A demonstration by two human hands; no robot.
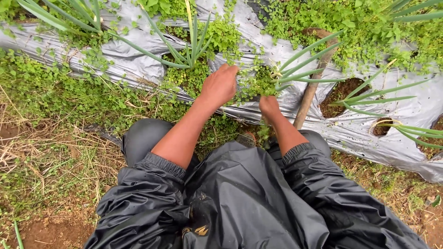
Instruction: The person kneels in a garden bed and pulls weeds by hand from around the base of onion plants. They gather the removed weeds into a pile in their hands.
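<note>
The left hand (220,86) lies knuckles-up, its grip curled into a clump of small-leaved weeds (251,85) growing from a hole in the silver plastic mulch (134,64); how tightly the fingers close cannot be told. At 3 o'clock from it, the right hand (269,107) has its grip buried in the same clump, fingers hidden. A green onion plant (304,69) fans out toward 2 o'clock. A wooden stick (311,90) leans just beside the right wrist. Black rain-jacket sleeves (152,184) sit at 6 o'clock.
</note>
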